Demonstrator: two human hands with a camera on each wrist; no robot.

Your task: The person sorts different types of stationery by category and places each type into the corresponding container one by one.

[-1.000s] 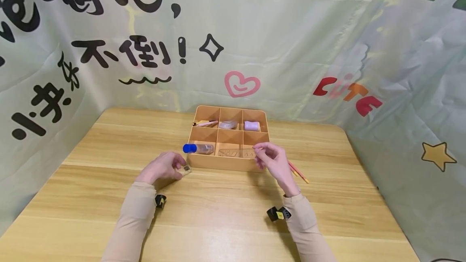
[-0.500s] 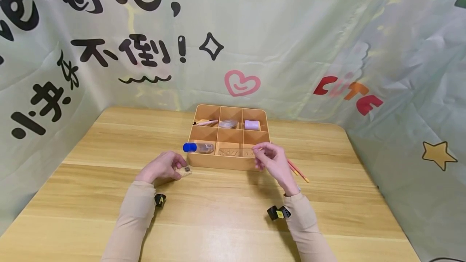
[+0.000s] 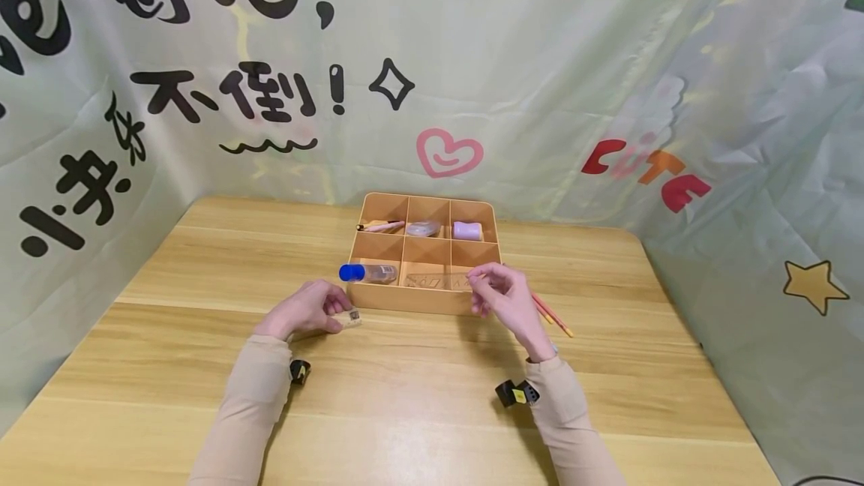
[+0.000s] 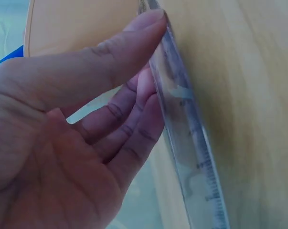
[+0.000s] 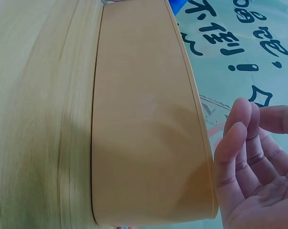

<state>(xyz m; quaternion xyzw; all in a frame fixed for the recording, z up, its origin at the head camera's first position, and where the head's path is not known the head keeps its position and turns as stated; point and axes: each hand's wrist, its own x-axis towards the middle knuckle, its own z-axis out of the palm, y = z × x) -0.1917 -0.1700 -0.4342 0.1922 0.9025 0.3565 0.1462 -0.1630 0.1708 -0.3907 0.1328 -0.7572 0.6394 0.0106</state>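
Observation:
A clear ruler [image 4: 186, 138] with scale marks is pinched between thumb and fingers of my left hand [image 3: 307, 307]; its printed end [image 3: 352, 317] shows close to the front left corner of the orange compartment box [image 3: 418, 301]. My right hand [image 3: 505, 302] is over the box's front right compartment, thumb and fingertips together at the end of a clear stencil ruler [image 3: 432, 281]. That ruler reaches across the front middle and right compartments. In the right wrist view, the curled fingers [image 5: 225, 167] hide part of the stencil ruler [image 5: 210, 112].
A clear bottle with a blue cap [image 3: 367, 273] lies in the front left compartment. Behind are slim pens [image 3: 383, 227], a clear oval item [image 3: 423, 229] and a purple cylinder [image 3: 467, 231]. Two pencils [image 3: 555, 315] lie right of the box. A printed curtain [image 3: 526, 96] stands behind the table.
My left hand has shifted slightly to the right with the ruler, its printed end now nearer the box front. The right hand stays nearly where it was.

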